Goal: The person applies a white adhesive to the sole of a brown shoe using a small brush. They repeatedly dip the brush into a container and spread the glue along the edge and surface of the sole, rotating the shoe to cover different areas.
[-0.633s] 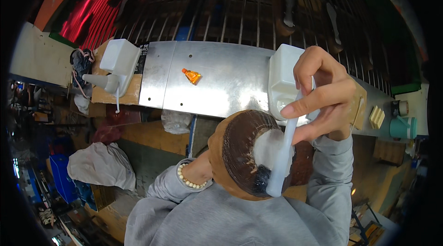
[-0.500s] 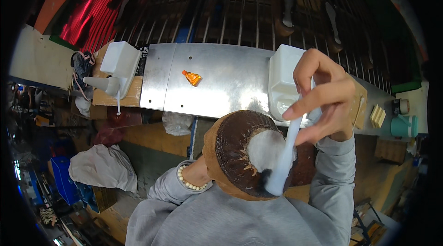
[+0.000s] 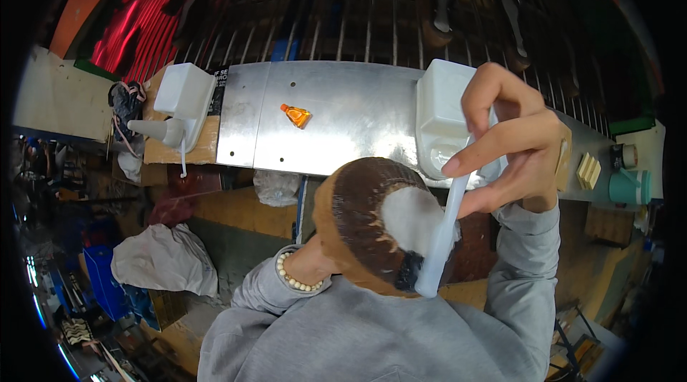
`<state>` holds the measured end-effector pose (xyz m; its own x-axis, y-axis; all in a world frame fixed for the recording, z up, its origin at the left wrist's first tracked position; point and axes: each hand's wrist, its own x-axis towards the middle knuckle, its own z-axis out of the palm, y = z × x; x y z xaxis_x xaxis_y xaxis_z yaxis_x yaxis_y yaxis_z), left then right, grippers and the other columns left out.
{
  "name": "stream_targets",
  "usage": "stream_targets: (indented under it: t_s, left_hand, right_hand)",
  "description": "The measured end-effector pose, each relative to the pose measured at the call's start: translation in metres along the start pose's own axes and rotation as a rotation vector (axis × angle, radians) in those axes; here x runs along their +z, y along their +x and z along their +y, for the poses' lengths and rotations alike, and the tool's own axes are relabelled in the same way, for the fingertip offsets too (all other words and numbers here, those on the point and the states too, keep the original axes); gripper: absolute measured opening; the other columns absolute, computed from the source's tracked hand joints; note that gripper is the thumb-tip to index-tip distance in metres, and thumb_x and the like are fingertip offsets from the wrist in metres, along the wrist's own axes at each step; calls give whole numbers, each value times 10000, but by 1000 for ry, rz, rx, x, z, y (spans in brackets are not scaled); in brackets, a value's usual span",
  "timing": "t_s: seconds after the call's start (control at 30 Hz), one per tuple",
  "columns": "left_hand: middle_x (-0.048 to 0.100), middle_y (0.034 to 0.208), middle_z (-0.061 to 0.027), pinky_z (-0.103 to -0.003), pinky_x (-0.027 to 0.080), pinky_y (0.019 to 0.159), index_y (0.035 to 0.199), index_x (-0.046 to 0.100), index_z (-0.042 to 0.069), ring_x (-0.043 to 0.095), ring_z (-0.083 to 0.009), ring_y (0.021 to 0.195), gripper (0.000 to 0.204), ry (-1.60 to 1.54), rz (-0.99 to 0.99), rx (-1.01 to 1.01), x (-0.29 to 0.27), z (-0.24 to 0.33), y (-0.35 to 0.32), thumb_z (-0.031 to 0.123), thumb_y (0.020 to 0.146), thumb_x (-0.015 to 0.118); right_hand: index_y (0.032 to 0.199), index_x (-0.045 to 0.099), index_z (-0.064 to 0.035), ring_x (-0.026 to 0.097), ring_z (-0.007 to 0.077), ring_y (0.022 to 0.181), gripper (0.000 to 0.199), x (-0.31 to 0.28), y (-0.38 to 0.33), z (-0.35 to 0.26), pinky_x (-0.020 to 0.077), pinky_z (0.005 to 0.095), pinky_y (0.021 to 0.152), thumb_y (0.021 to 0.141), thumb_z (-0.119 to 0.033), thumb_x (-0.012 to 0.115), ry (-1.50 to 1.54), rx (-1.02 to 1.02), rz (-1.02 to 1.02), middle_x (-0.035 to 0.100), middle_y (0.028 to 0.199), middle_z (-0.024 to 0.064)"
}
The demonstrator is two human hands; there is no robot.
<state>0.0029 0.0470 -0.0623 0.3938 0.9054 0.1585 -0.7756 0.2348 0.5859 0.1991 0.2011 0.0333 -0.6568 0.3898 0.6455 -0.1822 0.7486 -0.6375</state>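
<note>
Above my lap I hold up a brown lasted shoe upper [image 3: 352, 228], its underside turned upward. A dark, glossy, wrinkled band surrounds a pale grey-white patch in the middle. My left hand [image 3: 312, 262] supports it from the left, with the fingers hidden behind the upper. A white-handled brush [image 3: 445, 239] is pinched between the thumb and fingers of my right hand [image 3: 512, 149]. The dark bristles touch the near right part of the upper's underside, beside the pale patch.
A white plastic pot [image 3: 445, 99] with a dish stands behind my right hand on the metal bench [image 3: 343, 124]. An orange bottle [image 3: 295, 115] lies mid-bench. Another white pot [image 3: 182, 92] is at left. Metal bars of a rack [image 3: 368, 17] hold shoes behind. A turquoise mug [image 3: 630, 187] sits far right.
My right hand has shifted slightly right and away from me, and the brush stands a little steeper. The upper has risen slightly in the view. Both grips stay the same.
</note>
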Motion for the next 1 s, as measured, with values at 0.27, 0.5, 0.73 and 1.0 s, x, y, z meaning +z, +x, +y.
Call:
stream_targets:
  t_s: [0.27, 0.5, 0.73, 1.0]
  left_hand:
    - [429, 1458, -299, -525, 425, 1103, 1473, 388, 48, 359, -450, 1403, 958, -9, -8, 33, 1, 0, -5, 601, 775, 740]
    - [416, 1463, -335, -561, 418, 1105, 1478, 385, 52, 327, -499, 1421, 1011, -53, 35, 60, -3, 2, -4, 685, 767, 723]
    - [511, 1296, -201, -437, 479, 937, 1524, 340, 110, 524, -358, 1058, 970, -132, -248, 128, -70, 82, 32, 663, 799, 671]
    - [515, 1266, -93, -325, 479, 804, 1434, 466, 111, 561, -229, 916, 582, -446, -197, -241, -156, 102, 109, 302, 927, 678]
  right_hand:
    - [763, 771, -75, 491, 134, 752, 354, 17, -18, 26, 384, 293, 649, 546, -285, 955, 274, 315, -59, 508, 818, -5]
    - [821, 770, -60, 521, 140, 758, 250, -23, -67, 30, 401, 284, 701, 659, -174, 922, 249, 552, -258, 556, 812, 1]
    - [991, 668, -10, 455, 106, 769, 380, -30, -128, 24, 359, 250, 705, 965, -389, 651, 248, 628, 662, 537, 933, 18]
    - [970, 637, -23, 422, 78, 685, 357, 25, -155, 20, 330, 237, 651, 1061, -342, 504, 372, 681, 1004, 490, 753, -27]
